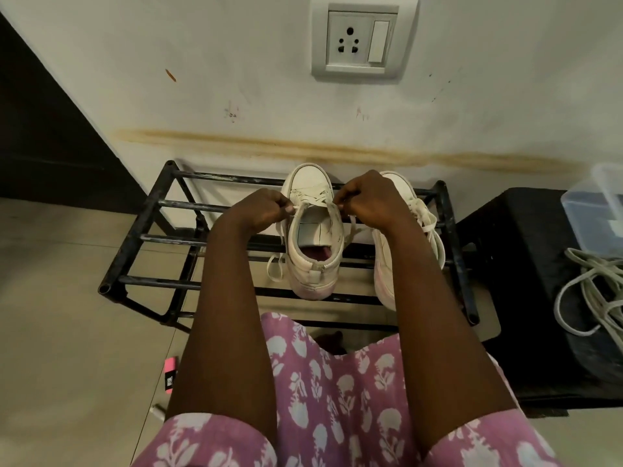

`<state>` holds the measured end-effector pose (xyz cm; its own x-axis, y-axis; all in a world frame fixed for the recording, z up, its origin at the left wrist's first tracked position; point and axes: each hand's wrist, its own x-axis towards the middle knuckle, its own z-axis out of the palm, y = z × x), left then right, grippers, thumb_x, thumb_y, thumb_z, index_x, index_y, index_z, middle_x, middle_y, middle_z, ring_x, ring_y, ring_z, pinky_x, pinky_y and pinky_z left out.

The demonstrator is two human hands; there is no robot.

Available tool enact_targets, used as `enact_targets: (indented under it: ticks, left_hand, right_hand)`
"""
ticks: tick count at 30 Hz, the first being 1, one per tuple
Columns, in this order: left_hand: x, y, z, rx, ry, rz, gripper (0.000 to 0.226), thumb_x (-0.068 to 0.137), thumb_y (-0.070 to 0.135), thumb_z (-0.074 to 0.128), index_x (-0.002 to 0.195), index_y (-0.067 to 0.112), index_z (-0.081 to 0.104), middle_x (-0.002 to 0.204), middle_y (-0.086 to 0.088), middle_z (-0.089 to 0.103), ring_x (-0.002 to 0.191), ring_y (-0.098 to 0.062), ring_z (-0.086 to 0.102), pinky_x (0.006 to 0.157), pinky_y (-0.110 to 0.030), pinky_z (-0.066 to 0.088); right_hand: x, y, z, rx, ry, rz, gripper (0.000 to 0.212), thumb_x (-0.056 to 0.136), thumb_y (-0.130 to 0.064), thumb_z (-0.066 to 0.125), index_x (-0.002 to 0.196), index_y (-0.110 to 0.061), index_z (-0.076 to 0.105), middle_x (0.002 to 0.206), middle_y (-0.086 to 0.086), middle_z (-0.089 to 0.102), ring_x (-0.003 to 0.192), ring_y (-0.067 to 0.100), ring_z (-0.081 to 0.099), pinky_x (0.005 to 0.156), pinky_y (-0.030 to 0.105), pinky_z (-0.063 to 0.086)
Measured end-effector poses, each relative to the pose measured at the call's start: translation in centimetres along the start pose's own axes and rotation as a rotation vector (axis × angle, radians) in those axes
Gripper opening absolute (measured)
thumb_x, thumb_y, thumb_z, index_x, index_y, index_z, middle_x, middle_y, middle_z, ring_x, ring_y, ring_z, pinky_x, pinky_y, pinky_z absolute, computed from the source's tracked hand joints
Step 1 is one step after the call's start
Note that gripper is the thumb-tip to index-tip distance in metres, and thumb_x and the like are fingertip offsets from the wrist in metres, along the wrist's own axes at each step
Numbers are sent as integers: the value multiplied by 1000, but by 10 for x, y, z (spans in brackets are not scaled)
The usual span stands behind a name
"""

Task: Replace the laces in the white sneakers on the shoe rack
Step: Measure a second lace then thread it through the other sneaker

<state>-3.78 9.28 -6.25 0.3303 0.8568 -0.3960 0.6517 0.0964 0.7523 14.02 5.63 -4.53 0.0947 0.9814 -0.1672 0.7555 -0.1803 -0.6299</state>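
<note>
Fingers of left hand and right hand pinch lace ends on the left sneaker; likely unlacing, next pulling 1 row free.

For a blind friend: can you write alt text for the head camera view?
A person's left hand and right hand each pinch the lace of a white sneaker on a black shoe rack; a second sneaker stands beside it.

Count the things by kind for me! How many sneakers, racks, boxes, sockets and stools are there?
White sneakers: 2
Shoe rack: 1
Clear plastic box: 1
Wall socket: 1
Black stool: 1
Total: 6
</note>
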Motion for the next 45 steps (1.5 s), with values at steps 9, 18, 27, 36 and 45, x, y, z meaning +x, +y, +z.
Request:
enact_targets:
  ticks: [9,18,27,36,45]
  left_hand:
    - [-5,-3,-8,43,36,8,25,93,8,54,113,-3,64,106,-15,62,89,-16,49,80,-29,37]
    - [-13,-3,-19,-7,129,46,37,97,26,47,95,-7,65,84,-14,60,80,-22,50,78,-31,38]
    - [-16,10,-22,-275,266,214,23,91,22,59,73,13,71,54,6,63,55,-6,52,59,-19,41]
    - [-19,23,-15,-285,126,302,35,84,-5,59,112,16,63,76,11,65,60,13,57,53,1,38]
    - [-8,21,-8,-393,241,389,21,88,0,58,108,4,66,72,7,66,62,10,58,62,-5,42]
  right_hand:
    - [0,2,1,-12,31,4,17,81,-2,66,94,-7,75,92,8,72,58,5,52,66,17,40]
    - [3,-7,3,-6,119,-49,18,87,-14,62,100,-15,74,108,3,70,106,18,61,95,27,42]
    - [-4,-43,34,-30,46,-254,23,84,-25,69,103,-15,74,88,10,69,76,17,58,78,33,44]
    - [-5,-47,19,368,331,-255,13,82,-13,68,92,-13,77,96,2,73,92,5,61,87,18,42]
    - [-10,-42,-9,1040,435,-129,26,82,-3,66,108,0,67,75,-12,70,70,-11,62,64,6,47]
